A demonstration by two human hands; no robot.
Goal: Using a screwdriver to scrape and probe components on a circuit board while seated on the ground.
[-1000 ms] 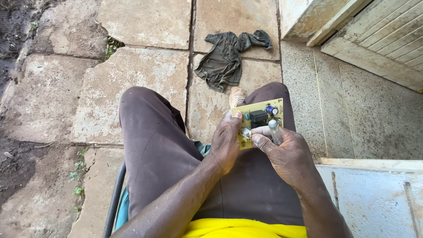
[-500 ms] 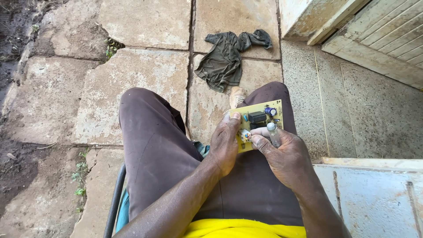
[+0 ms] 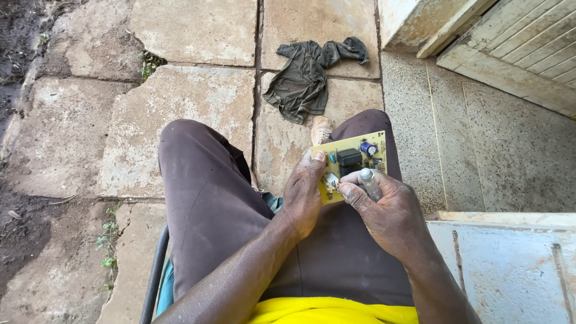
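Observation:
I sit with a small yellow circuit board (image 3: 354, 157) held over my right thigh. It carries a black block part and a blue cylindrical capacitor. My left hand (image 3: 304, 195) grips the board's left edge, thumb on top. My right hand (image 3: 387, 210) is closed around a small clear tube-like tool (image 3: 369, 183), whose tip rests on the board near its lower left corner. Both hands touch the board above my dark brown trousers (image 3: 210, 210).
A crumpled dark cloth (image 3: 306, 78) lies on the stone slabs ahead of my knees. A light foot or shoe (image 3: 321, 129) shows between my legs. A wooden door and frame (image 3: 510, 42) stand at the upper right, a painted step (image 3: 510, 264) at the lower right.
The hands and board have stayed over the right thigh. My right hand's tool has shifted slightly on the board.

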